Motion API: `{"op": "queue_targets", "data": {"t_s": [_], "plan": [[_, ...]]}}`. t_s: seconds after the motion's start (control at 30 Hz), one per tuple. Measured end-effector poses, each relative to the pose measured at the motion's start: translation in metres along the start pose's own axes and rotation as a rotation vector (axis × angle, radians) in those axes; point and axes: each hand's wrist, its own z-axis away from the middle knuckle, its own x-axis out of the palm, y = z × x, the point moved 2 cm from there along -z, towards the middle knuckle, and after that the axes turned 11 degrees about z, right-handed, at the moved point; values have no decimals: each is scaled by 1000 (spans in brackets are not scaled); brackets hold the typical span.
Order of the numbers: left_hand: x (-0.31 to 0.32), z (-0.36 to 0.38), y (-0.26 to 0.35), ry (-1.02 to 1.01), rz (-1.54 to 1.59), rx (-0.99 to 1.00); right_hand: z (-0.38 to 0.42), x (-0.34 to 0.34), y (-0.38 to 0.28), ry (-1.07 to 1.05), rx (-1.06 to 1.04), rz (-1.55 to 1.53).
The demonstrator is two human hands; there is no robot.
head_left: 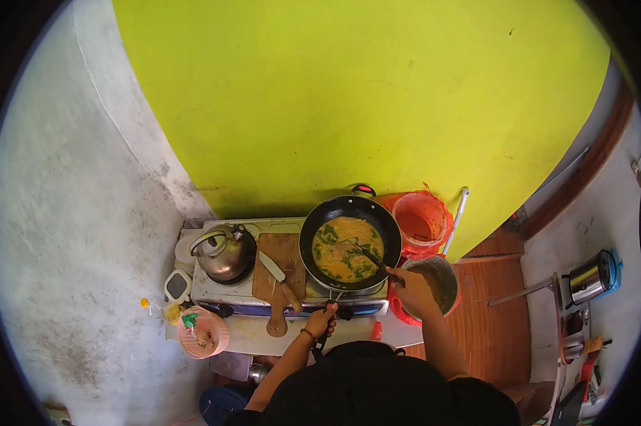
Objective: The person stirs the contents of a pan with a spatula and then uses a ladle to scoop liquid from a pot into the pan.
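Note:
A black wok [307, 245] sits on the right side of the stove, holding a yellow-orange mixture [341, 259] with green leaves. My left hand [321, 321] is closed around the wok's long handle, below the pan. My right hand [411, 287] grips the dark handle of a spatula [372, 258], whose head rests in the mixture. Left of the wok, a knife [272, 268] lies on a wooden cutting board [278, 245] on the stove.
A metal kettle [224, 259] stands on the left burner. A pink basket [204, 332] is at the front left. Right of the wok are a red container [421, 216] and a metal pot [441, 278]. A green wall [363, 99] rises behind.

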Motion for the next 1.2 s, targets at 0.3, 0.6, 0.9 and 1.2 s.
{"op": "queue_targets", "data": {"t_s": [0.3,0.6,0.9,1.2], "plan": [[-1,-3,-2,2,-18,-17,-1,12,5,-18,99,-2],[-3,-5,-1,10,-43,-14,5,7,7,42,87,-1],[-1,-1,1,17,-54,-17,20,-5,0,-53,34,71],[-2,-4,0,23,-71,-29,29,-6,-1,-51,11,85]]}}
